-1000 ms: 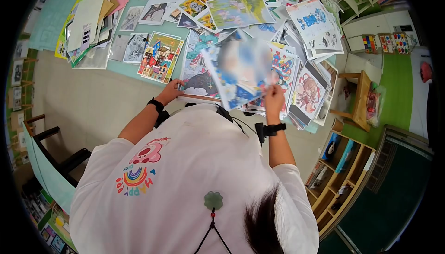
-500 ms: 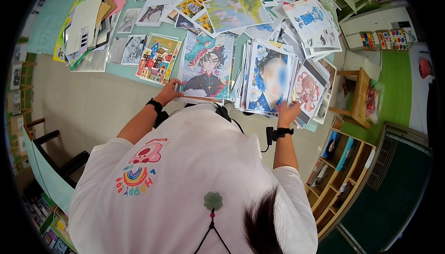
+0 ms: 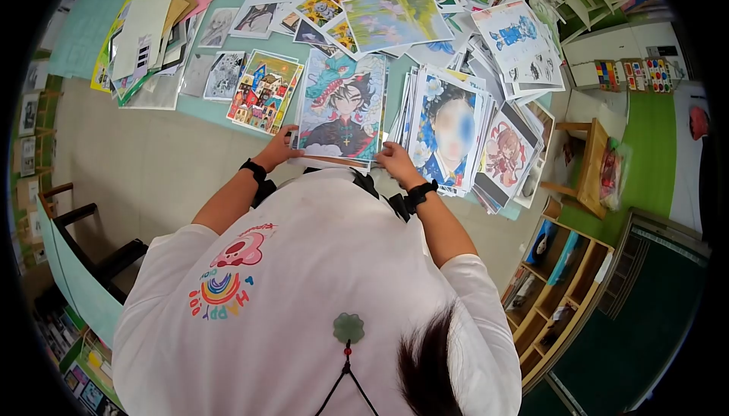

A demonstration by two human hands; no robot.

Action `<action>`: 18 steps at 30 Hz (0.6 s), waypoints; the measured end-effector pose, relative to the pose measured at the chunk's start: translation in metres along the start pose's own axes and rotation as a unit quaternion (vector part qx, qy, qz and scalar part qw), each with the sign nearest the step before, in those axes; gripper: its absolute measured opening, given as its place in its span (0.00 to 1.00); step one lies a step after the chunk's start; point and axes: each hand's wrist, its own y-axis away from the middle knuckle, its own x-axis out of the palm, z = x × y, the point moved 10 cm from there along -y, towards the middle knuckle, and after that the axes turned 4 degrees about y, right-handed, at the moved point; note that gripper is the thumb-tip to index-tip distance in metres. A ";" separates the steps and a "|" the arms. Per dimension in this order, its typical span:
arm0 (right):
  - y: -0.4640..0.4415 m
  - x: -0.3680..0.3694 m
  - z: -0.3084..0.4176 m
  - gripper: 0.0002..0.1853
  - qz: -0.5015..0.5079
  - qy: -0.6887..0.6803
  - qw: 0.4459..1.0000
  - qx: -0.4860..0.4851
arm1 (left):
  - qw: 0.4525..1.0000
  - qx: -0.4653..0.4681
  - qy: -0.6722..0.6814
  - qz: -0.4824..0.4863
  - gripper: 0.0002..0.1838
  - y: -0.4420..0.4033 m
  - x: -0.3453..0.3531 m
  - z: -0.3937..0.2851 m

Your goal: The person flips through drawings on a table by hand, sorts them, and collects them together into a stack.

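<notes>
"What's the left grip (image 3: 281, 150) doing?"

"Holding the lower left corner of the dragon print (image 3: 340, 108), fingers bent in close on the edge."

"And the right grip (image 3: 399, 164)?"

"It's at the lower right corner of the same print, fingers narrow. I can't tell whether they pinch the paper or only rest against it."

"So the print sits between the two?"

"Yes, at the near edge of the tabletop (image 3: 80, 47), picture side up, with more sheets showing under its lower edge."

"What's just to the right of the right grip?"

"A pile of sheets topped by a blue flower portrait (image 3: 448, 133). Farther right is a sheet with a drawn figure in reddish brown (image 3: 505, 146)."

"Near the left grip?"

"Just beyond it, a bright house picture (image 3: 266, 91). Farther off and to its left, a heap of folders and papers (image 3: 148, 40)."

"Anything well ahead of both?"

"A green and yellow landscape (image 3: 399, 21), lying over other prints. Behind each grip, a black band (image 3: 258, 173) circles the wrist."
</notes>
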 end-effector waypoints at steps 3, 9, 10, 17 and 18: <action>0.008 0.009 0.008 0.23 0.022 -0.078 0.995 0.050 | 1.000 -0.009 -0.006 0.023 0.31 -0.009 -0.004 0.019; -0.007 0.011 0.008 0.16 -0.019 -0.082 0.996 0.003 | 0.998 -0.011 -0.060 0.028 0.19 -0.010 -0.004 0.022; -0.009 0.010 0.006 0.15 -0.033 -0.081 0.996 0.005 | 0.997 -0.012 -0.071 0.026 0.18 -0.009 -0.003 0.019; 0.001 -0.026 0.014 0.09 -0.123 0.064 0.987 -0.085 | 0.998 -0.032 -0.033 0.045 0.12 -0.012 0.003 0.022; 0.012 -0.046 0.022 0.08 -0.175 0.105 0.972 -0.113 | 0.998 -0.015 -0.048 0.041 0.10 -0.013 0.002 0.021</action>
